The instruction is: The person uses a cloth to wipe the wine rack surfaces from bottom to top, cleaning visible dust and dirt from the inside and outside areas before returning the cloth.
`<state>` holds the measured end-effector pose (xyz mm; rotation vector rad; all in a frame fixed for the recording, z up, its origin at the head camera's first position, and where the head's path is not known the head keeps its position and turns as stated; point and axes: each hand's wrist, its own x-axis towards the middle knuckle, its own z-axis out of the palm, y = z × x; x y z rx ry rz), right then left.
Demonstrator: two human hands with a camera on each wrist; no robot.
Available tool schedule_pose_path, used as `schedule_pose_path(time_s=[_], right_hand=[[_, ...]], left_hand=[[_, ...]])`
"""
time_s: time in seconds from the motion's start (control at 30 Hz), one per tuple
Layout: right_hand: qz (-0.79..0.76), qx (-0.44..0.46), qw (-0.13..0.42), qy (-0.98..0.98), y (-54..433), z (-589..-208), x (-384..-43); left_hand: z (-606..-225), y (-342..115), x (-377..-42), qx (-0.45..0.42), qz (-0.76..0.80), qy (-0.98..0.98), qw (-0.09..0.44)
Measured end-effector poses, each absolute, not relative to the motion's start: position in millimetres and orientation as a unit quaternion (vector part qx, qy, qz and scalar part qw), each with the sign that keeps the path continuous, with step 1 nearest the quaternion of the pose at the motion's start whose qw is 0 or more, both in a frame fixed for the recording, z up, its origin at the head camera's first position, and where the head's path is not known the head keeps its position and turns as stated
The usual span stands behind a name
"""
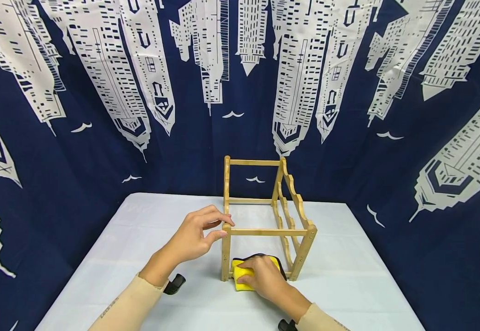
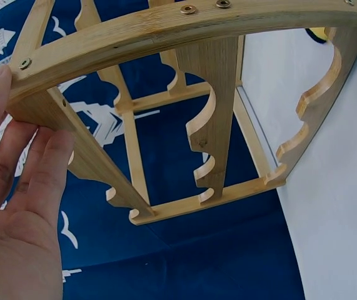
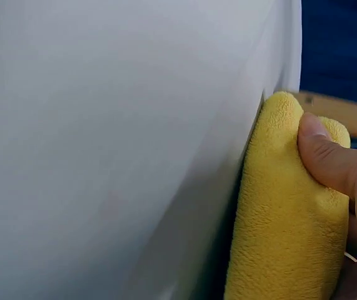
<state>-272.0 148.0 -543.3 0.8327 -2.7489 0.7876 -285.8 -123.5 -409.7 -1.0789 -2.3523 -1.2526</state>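
Observation:
A light wooden rack [image 1: 268, 232] with scalloped rails stands on the white table. My left hand [image 1: 195, 235] holds its near left top corner, thumb on one side and fingers on the other; the left wrist view shows those fingers [image 2: 48, 165] against the wood of the frame [image 2: 122, 47]. Low at the rack's near end, my right hand [image 1: 266, 277] grips a folded yellow cloth [image 1: 241, 272] with a dark edge. This cloth lies over the bottom front bar, hiding most of it. In the right wrist view the thumb [image 3: 328, 153] presses into the plush yellow fabric [image 3: 284, 212].
The white-covered table [image 1: 347, 276] extends to both sides of the rack. Behind it hangs a navy curtain [image 1: 207, 156] printed with white upside-down buildings. Black wrist straps [image 1: 174, 284] show by the sleeves.

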Motion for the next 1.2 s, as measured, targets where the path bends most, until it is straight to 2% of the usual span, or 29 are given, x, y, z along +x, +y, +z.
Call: schedule_pose_path(time_s=[0.2, 0.3, 0.53, 0.67, 1.2], right_hand=[[0.255, 0.231, 0.064, -0.937, 182.2, -535.1, -264.5], [0.228, 0.236, 0.06, -0.943, 191.8, -529.4, -260.6], [0.174, 0.267, 0.101, -0.942, 195.5, -534.5, -255.2], [0.213, 0.262, 0.122, -0.933, 191.4, -539.6, -258.8], [0.279, 0.31, 0.124, -0.901, 132.6, -544.9, -269.9]], left_hand=[[-410.9, -122.9, -285.5, -0.367, -0.43, -0.814, 0.133], [-411.1, -123.5, -285.4, -0.363, -0.431, -0.815, 0.134], [-412.9, -123.7, -286.6, -0.365, -0.429, -0.813, 0.147], [-413.6, -121.5, -287.7, -0.366, -0.43, -0.811, 0.152], [-409.5, -121.6, -283.5, -0.365, -0.459, -0.798, 0.141]])
